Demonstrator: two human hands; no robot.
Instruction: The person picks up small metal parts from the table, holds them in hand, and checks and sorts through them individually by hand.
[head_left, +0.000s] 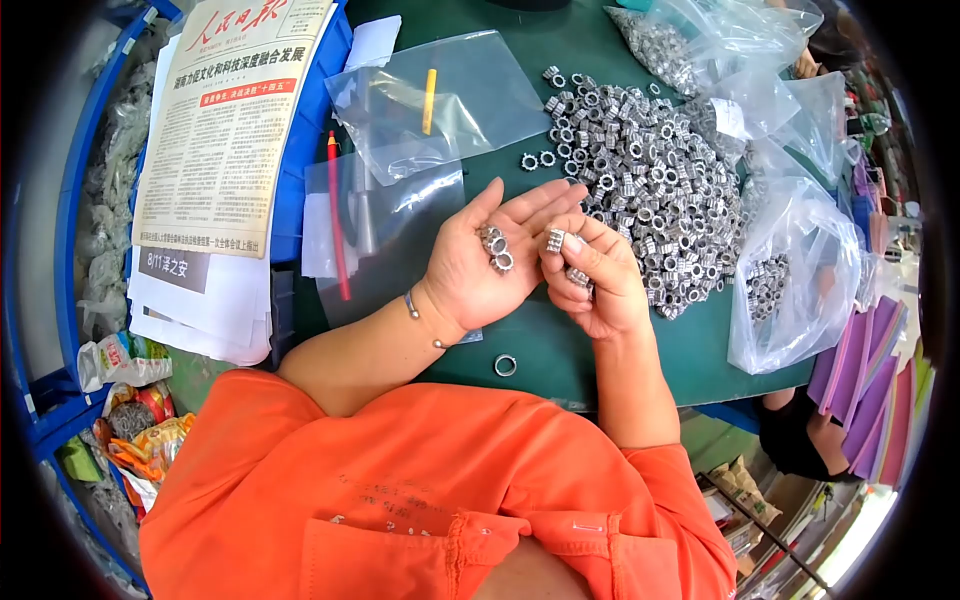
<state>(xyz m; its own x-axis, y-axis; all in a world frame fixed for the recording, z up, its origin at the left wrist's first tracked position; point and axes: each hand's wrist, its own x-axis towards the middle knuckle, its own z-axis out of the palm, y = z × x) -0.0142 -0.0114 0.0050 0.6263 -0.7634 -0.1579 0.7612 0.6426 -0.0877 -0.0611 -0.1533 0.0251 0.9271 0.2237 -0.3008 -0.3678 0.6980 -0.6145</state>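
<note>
Farthest left of the pile, I see a newspaper (225,130) lying on white sheets (200,325), with a blue bin (312,150) showing along its edge. Nearer the pile, yet well apart from it, I have a red pencil (337,220) on a clear bag, and beyond it a yellow stick (430,100) on another bag (375,85).

My left hand (455,255) is left of the pile, palm up and opened flat, fingers reaching toward it. A few rings (497,250) rest on the palm, ungripped; a bracelet (411,305) circles the wrist. One larger ring (497,366) lies by itself on the green table (550,350), on the pile's near side, and two stray rings (524,163) sit just left of the pile.

My right hand (610,280) is at the pile's near left edge, beside the left hand, thumb and fingertips pinched on a ring (555,240). More metal shows at its curled fingers; I can't tell how many pieces.

The pile (660,170) itself is a broad heap of metal rings. Right of it stands a bag (815,275) with rings inside, and past that hang purple strips (860,370).
</note>
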